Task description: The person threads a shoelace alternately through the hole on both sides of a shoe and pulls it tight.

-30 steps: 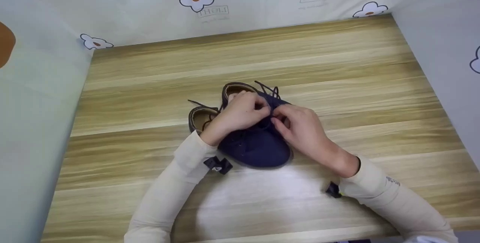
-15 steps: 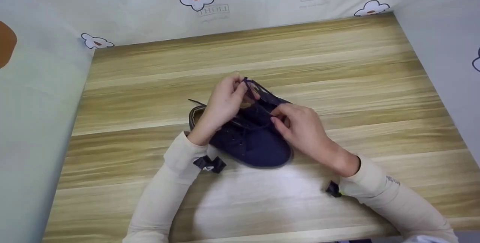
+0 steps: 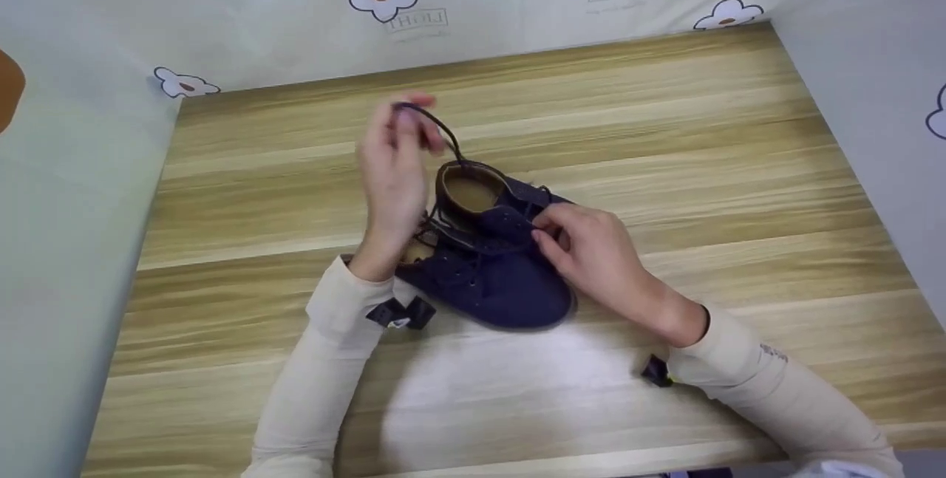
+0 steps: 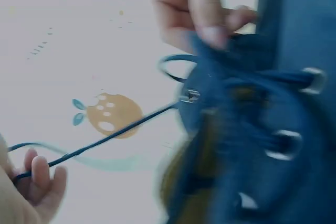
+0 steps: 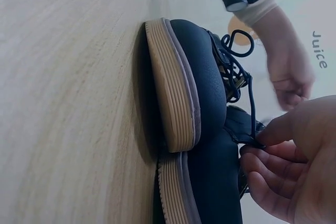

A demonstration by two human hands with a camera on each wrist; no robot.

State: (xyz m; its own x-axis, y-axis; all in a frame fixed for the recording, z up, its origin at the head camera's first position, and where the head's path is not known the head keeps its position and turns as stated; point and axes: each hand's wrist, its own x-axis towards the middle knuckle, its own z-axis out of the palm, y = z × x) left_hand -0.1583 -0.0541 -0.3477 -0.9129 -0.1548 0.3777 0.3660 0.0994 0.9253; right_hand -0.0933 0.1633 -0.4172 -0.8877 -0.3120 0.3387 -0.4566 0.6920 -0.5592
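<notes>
Two dark blue lace-up shoes sit together mid-table in the head view: a near shoe (image 3: 525,289), toe toward lower right, and a far shoe (image 3: 473,186) behind it. A dark shoelace (image 3: 442,125) rises from the far shoe to my left hand (image 3: 395,175), which holds it up and to the left. The left wrist view has that lace (image 4: 118,133) stretched from an eyelet to the curled fingers (image 4: 42,174). My right hand (image 3: 599,256) pinches the edge of the far shoe's eyelet flap (image 5: 241,132) between thumb and fingertips. The far shoe's toe is mostly hidden.
The shoes stand on a wood-grain table (image 3: 259,190). Pale flower-printed sheeting (image 3: 502,5) walls its back and sides. Loose lace loops (image 5: 239,45) hang at the near shoe's opening. Each sleeve carries a small black wrist device (image 3: 403,312).
My left hand has moved from over the shoes up and to the left, drawing the lace out with it and uncovering the far shoe's opening. The right hand has stayed in place.
</notes>
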